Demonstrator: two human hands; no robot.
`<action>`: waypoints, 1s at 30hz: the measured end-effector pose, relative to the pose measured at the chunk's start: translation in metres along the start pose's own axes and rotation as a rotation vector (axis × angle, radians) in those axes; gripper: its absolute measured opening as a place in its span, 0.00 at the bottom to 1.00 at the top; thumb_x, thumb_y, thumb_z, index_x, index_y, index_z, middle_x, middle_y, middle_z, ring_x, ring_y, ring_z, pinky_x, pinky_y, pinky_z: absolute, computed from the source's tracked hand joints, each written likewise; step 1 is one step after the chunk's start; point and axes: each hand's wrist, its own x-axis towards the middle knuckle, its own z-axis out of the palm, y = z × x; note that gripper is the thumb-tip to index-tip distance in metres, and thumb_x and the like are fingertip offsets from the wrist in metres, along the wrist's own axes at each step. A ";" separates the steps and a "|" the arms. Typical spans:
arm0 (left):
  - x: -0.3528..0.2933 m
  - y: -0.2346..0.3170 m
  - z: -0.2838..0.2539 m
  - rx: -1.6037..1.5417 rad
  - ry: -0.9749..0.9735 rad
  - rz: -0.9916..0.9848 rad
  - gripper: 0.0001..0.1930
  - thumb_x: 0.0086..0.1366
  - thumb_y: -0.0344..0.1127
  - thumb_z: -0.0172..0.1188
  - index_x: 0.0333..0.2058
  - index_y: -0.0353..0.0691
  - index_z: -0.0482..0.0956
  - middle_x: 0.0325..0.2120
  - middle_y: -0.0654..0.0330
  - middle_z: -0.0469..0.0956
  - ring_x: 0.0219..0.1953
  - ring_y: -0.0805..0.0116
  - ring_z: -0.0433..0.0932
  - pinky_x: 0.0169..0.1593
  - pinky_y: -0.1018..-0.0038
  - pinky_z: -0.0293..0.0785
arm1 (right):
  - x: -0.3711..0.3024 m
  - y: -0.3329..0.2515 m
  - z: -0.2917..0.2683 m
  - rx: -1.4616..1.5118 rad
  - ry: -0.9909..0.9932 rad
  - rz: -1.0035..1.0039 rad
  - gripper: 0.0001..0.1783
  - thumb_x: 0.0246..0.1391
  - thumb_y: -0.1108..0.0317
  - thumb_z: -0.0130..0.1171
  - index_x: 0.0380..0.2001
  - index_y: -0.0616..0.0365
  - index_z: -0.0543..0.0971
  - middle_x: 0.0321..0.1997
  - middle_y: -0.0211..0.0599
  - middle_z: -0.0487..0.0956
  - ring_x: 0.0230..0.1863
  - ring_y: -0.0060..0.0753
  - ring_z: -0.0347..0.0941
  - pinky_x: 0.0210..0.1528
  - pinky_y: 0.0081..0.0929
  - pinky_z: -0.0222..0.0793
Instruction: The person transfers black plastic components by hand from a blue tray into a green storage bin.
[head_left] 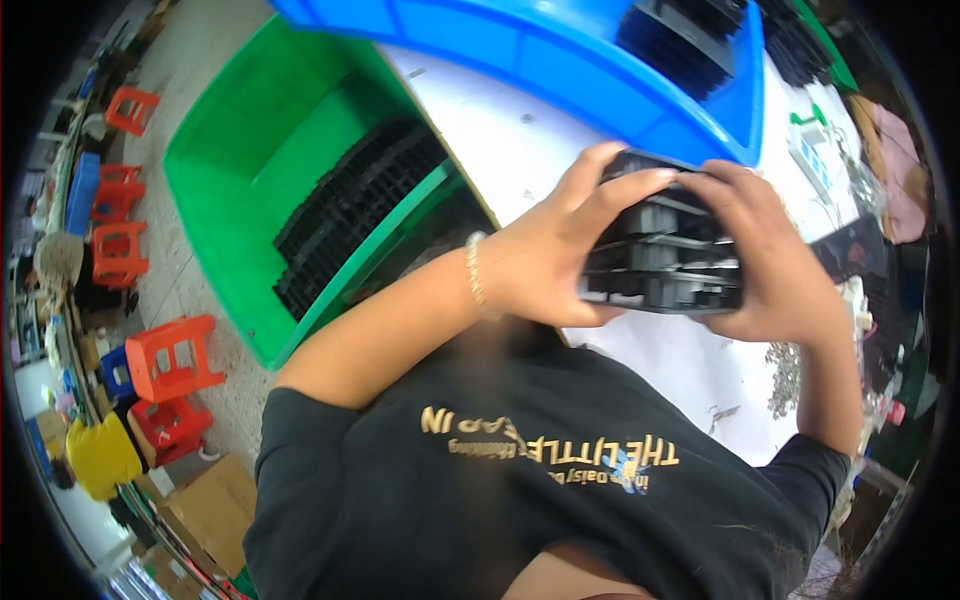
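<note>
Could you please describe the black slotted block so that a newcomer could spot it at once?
Find the white table between the large blue bin and the person's black T-shirt. Over it, the left grip and right grip clasp a black slotted block from both sides. Other black pieces sit in the blue bin and the green bin, but this block alone is held.

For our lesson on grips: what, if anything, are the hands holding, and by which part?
A black slotted block: the left hand grips its left side, the right hand its right side.
</note>
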 end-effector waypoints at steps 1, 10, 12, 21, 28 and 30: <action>-0.004 -0.005 0.005 -0.018 -0.010 -0.009 0.53 0.34 0.32 0.69 0.61 0.49 0.48 0.56 0.40 0.46 0.57 0.36 0.55 0.58 0.57 0.60 | 0.000 0.000 0.004 -0.084 0.003 -0.005 0.49 0.20 0.64 0.68 0.55 0.54 0.64 0.54 0.49 0.63 0.54 0.54 0.60 0.56 0.40 0.57; -0.008 -0.009 0.016 0.028 0.021 -0.023 0.55 0.30 0.33 0.72 0.60 0.48 0.49 0.58 0.38 0.46 0.59 0.37 0.53 0.57 0.55 0.61 | -0.027 0.034 0.053 0.144 0.263 -0.046 0.52 0.33 0.40 0.65 0.58 0.56 0.59 0.61 0.50 0.58 0.62 0.52 0.55 0.60 0.43 0.50; -0.011 -0.013 0.023 -0.016 0.015 -0.022 0.56 0.29 0.33 0.72 0.59 0.48 0.49 0.57 0.37 0.47 0.59 0.38 0.53 0.57 0.54 0.60 | -0.038 0.048 0.084 0.802 0.826 0.090 0.54 0.39 0.31 0.53 0.60 0.59 0.53 0.62 0.51 0.57 0.64 0.47 0.52 0.61 0.41 0.46; -0.007 -0.022 0.046 -0.101 0.104 0.104 0.58 0.31 0.38 0.74 0.60 0.42 0.46 0.54 0.38 0.52 0.58 0.41 0.55 0.56 0.55 0.59 | -0.030 0.044 0.103 2.942 1.050 -0.116 0.47 0.51 0.36 0.26 0.62 0.65 0.52 0.63 0.51 0.57 0.65 0.41 0.50 0.66 0.37 0.38; -0.005 -0.027 0.048 -0.110 0.144 0.077 0.59 0.31 0.37 0.74 0.60 0.40 0.41 0.54 0.40 0.49 0.55 0.47 0.59 0.56 0.60 0.61 | -0.024 0.048 0.118 1.506 0.784 0.254 0.38 0.53 0.39 0.29 0.51 0.62 0.65 0.64 0.46 0.54 0.63 0.38 0.52 0.62 0.34 0.48; -0.001 -0.022 0.041 -0.039 0.096 0.053 0.59 0.32 0.38 0.74 0.60 0.40 0.42 0.54 0.40 0.49 0.56 0.48 0.58 0.57 0.60 0.60 | -0.023 0.048 0.116 1.512 0.791 0.206 0.34 0.54 0.40 0.30 0.47 0.60 0.66 0.65 0.45 0.51 0.64 0.38 0.51 0.61 0.34 0.53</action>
